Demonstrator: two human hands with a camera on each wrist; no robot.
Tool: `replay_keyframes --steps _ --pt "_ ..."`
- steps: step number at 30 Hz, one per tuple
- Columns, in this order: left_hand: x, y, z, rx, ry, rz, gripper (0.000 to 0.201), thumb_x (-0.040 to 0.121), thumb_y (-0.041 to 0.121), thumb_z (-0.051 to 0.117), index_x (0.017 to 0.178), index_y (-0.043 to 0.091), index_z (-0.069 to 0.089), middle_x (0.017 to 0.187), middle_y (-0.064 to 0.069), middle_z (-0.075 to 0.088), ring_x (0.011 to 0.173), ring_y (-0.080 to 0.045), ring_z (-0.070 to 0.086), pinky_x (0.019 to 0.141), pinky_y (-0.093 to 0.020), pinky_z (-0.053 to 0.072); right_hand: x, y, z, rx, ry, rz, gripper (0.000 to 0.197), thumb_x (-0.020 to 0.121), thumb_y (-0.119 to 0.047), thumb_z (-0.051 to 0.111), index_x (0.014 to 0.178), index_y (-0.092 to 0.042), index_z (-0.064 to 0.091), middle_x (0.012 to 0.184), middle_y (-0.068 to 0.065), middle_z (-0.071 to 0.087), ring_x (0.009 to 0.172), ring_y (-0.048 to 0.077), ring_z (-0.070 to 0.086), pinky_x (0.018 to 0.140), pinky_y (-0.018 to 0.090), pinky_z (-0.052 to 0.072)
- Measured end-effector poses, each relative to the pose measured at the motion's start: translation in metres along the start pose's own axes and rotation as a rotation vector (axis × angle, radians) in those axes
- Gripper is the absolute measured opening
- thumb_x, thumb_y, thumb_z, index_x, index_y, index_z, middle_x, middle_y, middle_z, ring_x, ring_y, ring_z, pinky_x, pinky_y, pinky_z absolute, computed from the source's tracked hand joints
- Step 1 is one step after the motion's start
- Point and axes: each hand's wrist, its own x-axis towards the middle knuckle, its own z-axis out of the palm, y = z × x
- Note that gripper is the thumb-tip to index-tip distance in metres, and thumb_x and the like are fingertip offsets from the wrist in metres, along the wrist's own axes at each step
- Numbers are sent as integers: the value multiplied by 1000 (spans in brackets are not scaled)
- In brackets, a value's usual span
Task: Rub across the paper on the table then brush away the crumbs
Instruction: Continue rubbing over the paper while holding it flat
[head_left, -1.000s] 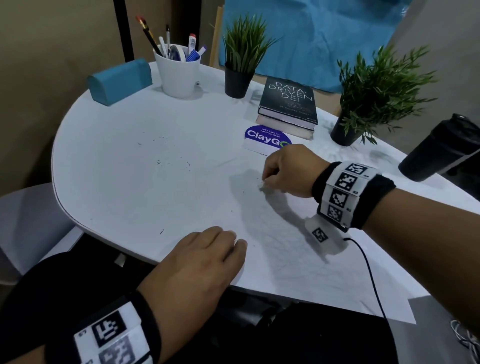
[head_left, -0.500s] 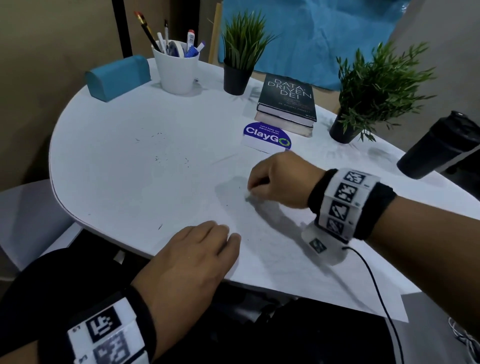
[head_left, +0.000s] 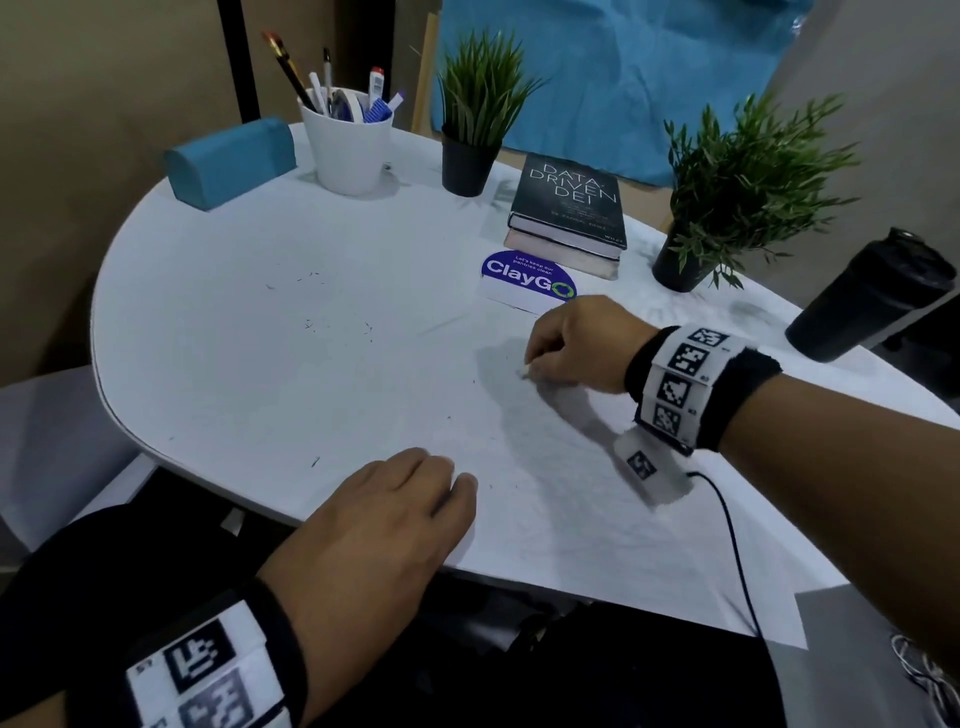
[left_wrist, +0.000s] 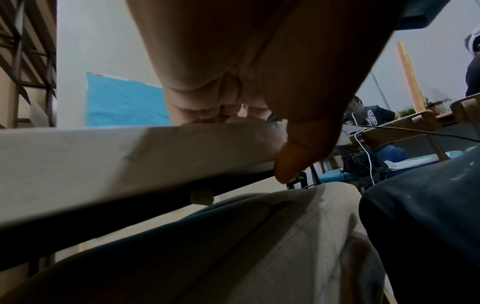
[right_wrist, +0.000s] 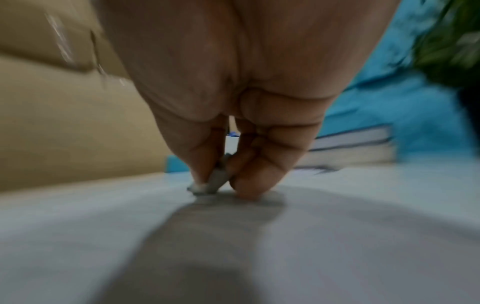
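Right hand (head_left: 574, 340) pinched a small soft eraser (right_wrist: 214, 182) low near its tip; flimsy paper (head_left: 597, 519) needed the left hand's (head_left: 384, 514) flat fingers at seven o'clock.

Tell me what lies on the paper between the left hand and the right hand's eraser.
Only bare paper with a few dark crumbs, in the head view, between left hand and eraser.

Black bands (head_left: 748, 395) with white square-coded tags wrap both my wrists; a thin black cable (head_left: 737, 551) trails from the right one.
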Motion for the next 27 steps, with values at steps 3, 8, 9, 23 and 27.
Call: replay_keyframes --steps 3,8,9,23,27 --pt "0 0 0 -10 2 1 69 66 6 23 123 3 61 107 -10 61 93 -30 61 74 -42 56 8 4 -6 -51 34 48 4 82 -23 71 78 -25 72 71 -12 63 68 9 58 66 23 50" --pt "-1 0 -1 -15 7 -11 69 67 6 22 123 3 62 106 -10 61 95 -30 62 75 -42 57 13 -13 1 9 14 -25 2 81 -22 74 80 -21 75 67 -12 66 57 1 57 60 20 48" --pt "0 1 -1 -14 6 -10 69 67 7 22 123 3 62 106 -10 61 94 -30 62 75 -42 57 16 -9 0 0 30 8 3 81 -23 75 79 -21 74 67 -13 64 59 1 55 60 20 45" --pt "-1 1 -2 -20 -6 -21 68 66 7 24 123 4 61 106 -9 60 92 -29 61 75 -41 56 -15 -9 6 8 -7 -43 3 81 -25 72 82 -24 74 76 -9 70 73 7 62 66 20 49" --pt "0 2 -1 -15 -7 -26 68 66 6 23 123 4 61 105 -9 60 91 -28 60 74 -41 56 -15 -3 5 6 -1 -6 6 80 -28 74 83 -23 76 75 -9 69 72 8 60 67 24 50"
